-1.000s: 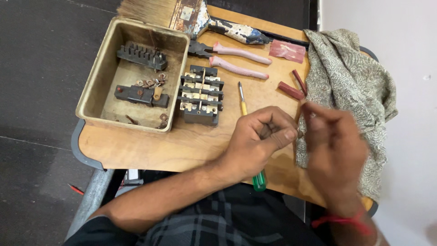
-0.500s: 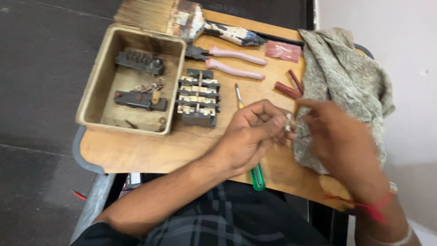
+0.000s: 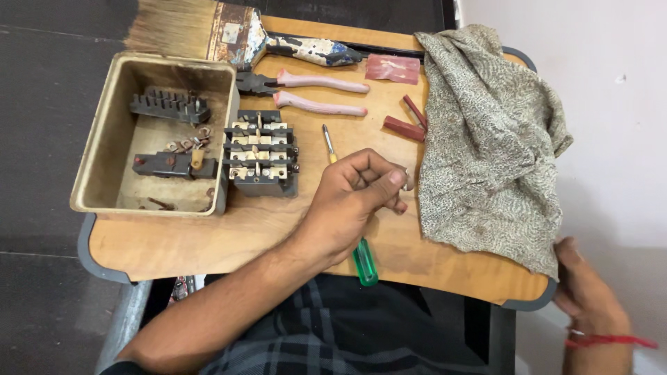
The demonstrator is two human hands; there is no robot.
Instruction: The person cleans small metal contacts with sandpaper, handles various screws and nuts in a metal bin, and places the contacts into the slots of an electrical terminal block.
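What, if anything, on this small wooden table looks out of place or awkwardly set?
The green-handled screwdriver lies with its handle poking past the table's front edge, partly under the left hand. The patterned cloth also droops off the right side, near the right hand.

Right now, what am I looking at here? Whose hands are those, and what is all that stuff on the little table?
The picture comes from a camera worn on a person's head, looking down. The left hand pinches a tiny metal piece, too small to tell what it is. The right hand is down by the table's corner. On the wooden table lie a screwdriver with a green handle, pink-handled pliers, a big paintbrush, small red pieces and a speckled cloth. A black switch block sits beside a metal box holding dark parts.
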